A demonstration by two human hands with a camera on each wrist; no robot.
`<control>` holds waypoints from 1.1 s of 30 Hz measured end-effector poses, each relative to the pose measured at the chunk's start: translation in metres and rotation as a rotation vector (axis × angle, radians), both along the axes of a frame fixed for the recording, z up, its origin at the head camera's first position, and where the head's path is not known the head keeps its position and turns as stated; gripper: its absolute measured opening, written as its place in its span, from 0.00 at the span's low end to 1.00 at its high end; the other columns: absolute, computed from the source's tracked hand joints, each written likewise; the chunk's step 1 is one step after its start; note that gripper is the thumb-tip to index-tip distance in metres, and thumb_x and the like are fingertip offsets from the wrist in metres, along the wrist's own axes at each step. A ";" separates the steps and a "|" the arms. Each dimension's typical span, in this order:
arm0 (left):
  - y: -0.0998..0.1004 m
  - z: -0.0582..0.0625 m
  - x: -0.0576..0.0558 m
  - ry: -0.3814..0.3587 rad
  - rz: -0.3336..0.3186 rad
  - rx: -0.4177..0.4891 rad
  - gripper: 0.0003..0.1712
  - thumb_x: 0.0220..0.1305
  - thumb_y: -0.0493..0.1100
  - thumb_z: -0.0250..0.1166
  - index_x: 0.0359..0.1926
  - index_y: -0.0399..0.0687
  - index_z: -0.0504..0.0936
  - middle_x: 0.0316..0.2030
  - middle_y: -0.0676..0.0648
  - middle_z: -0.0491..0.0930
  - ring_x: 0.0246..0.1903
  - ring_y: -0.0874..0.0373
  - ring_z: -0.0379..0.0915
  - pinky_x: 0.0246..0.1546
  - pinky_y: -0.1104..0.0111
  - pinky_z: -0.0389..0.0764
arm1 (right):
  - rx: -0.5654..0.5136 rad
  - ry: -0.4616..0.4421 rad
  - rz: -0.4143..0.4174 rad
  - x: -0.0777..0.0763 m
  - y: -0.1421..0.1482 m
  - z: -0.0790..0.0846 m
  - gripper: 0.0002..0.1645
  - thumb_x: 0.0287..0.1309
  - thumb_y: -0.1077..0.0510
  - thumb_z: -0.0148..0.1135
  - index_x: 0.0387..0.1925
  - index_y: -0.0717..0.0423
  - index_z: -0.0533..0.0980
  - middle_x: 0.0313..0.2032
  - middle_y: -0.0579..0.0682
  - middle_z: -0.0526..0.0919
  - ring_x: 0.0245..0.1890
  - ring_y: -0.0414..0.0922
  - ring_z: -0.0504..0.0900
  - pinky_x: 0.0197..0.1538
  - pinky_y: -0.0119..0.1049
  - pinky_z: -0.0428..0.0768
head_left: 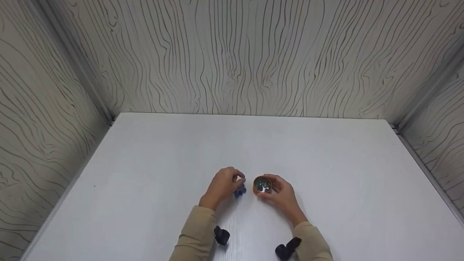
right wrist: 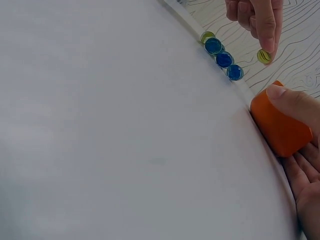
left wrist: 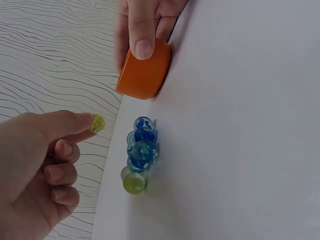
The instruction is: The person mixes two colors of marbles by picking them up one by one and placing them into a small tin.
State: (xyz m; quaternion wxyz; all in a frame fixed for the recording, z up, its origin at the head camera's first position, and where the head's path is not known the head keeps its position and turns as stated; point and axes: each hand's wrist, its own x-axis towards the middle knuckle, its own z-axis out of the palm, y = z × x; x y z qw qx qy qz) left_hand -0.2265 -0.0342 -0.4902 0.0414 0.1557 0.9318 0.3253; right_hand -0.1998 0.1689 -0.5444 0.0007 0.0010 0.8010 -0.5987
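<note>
Between thumb and forefinger, my left hand (head_left: 223, 184) pinches a yellow marble (left wrist: 97, 123), raised off the white table. My right hand (head_left: 282, 194) grips a small orange cup (left wrist: 145, 70) by its sides, thumb on the near side. In the head view the inside of the cup (head_left: 262, 184) looks dark, with several shiny marbles at its bottom. Below the left fingertips, a cluster of blue and clear marbles (left wrist: 142, 150) lies on the table, with a yellow-green marble (left wrist: 134, 183) at one end. The cup stands to the right of this cluster.
The white table (head_left: 158, 155) spreads around both hands. Behind it rises a wood-grain patterned wall (head_left: 234, 57), with similar panels at both sides. Black wrist cameras (head_left: 222, 236) are strapped over the beige sleeves (head_left: 195, 237).
</note>
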 end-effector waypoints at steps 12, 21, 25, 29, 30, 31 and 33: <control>0.003 0.003 0.004 0.050 -0.019 0.021 0.10 0.63 0.42 0.64 0.42 0.44 0.87 0.23 0.55 0.66 0.25 0.65 0.60 0.26 0.76 0.62 | -0.039 0.012 0.011 0.002 0.000 0.001 0.36 0.43 0.61 0.76 0.57 0.59 0.74 0.59 0.58 0.78 0.65 0.55 0.73 0.68 0.45 0.69; 0.006 0.004 0.006 0.075 -0.034 0.017 0.09 0.62 0.43 0.65 0.41 0.45 0.87 0.24 0.54 0.69 0.25 0.65 0.61 0.27 0.76 0.63 | -0.020 0.000 0.004 0.003 0.000 0.000 0.37 0.42 0.59 0.76 0.57 0.58 0.74 0.59 0.58 0.77 0.65 0.55 0.73 0.68 0.45 0.68; 0.007 0.006 0.007 0.075 -0.035 0.010 0.09 0.63 0.43 0.65 0.41 0.46 0.87 0.24 0.54 0.69 0.26 0.65 0.61 0.27 0.76 0.63 | -0.025 0.001 0.009 0.001 0.000 0.001 0.38 0.41 0.60 0.76 0.57 0.59 0.73 0.60 0.58 0.77 0.66 0.55 0.72 0.68 0.45 0.68; 0.009 0.008 0.008 0.060 -0.032 -0.007 0.10 0.63 0.44 0.65 0.42 0.47 0.87 0.25 0.54 0.70 0.26 0.66 0.62 0.28 0.77 0.65 | -0.028 0.008 0.005 0.000 0.000 -0.001 0.38 0.41 0.61 0.77 0.57 0.59 0.74 0.59 0.59 0.77 0.65 0.56 0.73 0.68 0.45 0.69; 0.010 0.008 0.009 0.059 -0.033 -0.008 0.10 0.63 0.44 0.65 0.42 0.47 0.87 0.25 0.53 0.71 0.26 0.65 0.62 0.28 0.76 0.65 | -0.029 0.010 0.004 0.000 0.001 -0.002 0.38 0.40 0.61 0.77 0.57 0.60 0.74 0.59 0.59 0.77 0.65 0.56 0.73 0.68 0.45 0.69; 0.011 0.008 0.009 0.058 -0.034 -0.010 0.10 0.63 0.44 0.65 0.42 0.47 0.87 0.25 0.53 0.71 0.26 0.65 0.62 0.28 0.77 0.65 | -0.027 0.012 0.004 0.000 0.001 -0.002 0.38 0.40 0.61 0.77 0.57 0.60 0.74 0.59 0.59 0.77 0.65 0.56 0.73 0.68 0.46 0.69; 0.012 0.008 0.009 0.075 -0.045 -0.013 0.10 0.62 0.44 0.65 0.42 0.46 0.87 0.24 0.53 0.71 0.26 0.66 0.61 0.27 0.77 0.64 | -0.028 0.008 0.003 0.000 0.001 -0.002 0.38 0.41 0.60 0.77 0.57 0.59 0.74 0.59 0.59 0.77 0.65 0.56 0.73 0.68 0.46 0.68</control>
